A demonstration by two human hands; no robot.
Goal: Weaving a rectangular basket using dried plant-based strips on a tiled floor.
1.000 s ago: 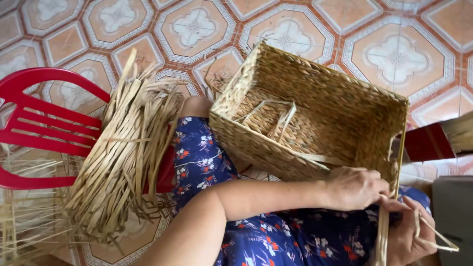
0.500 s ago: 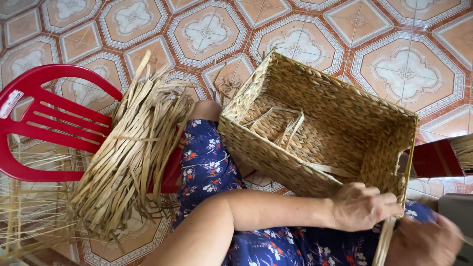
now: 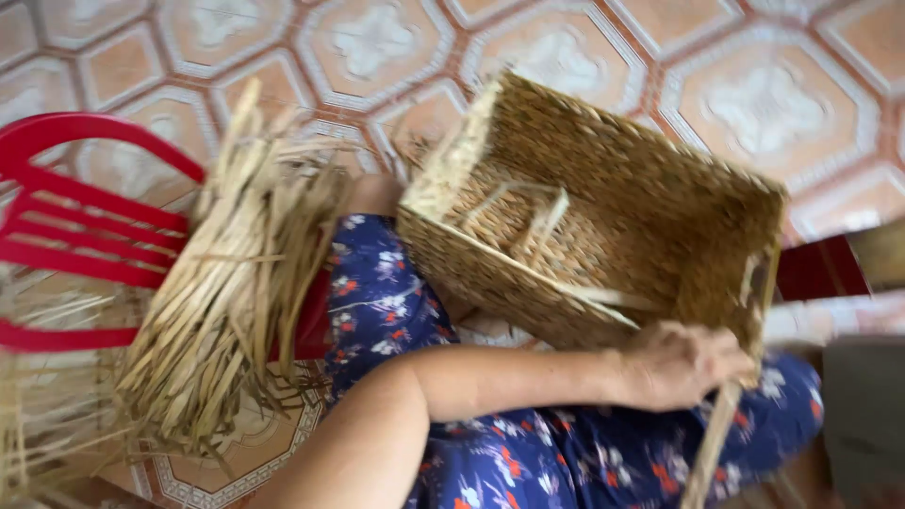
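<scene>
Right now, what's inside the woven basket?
The basket holds a few loose pale straw strips on its woven bottom. The left hand covers the near corner, so anything there is hidden.

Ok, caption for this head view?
Left hand grips the woven basket rim on the lap, dried straw bundle beside.

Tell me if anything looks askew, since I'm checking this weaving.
The woven basket sits tilted on the lap, with loose strands lying inside. One flat strand hangs free below the left hand. Nothing looks damaged.
</scene>
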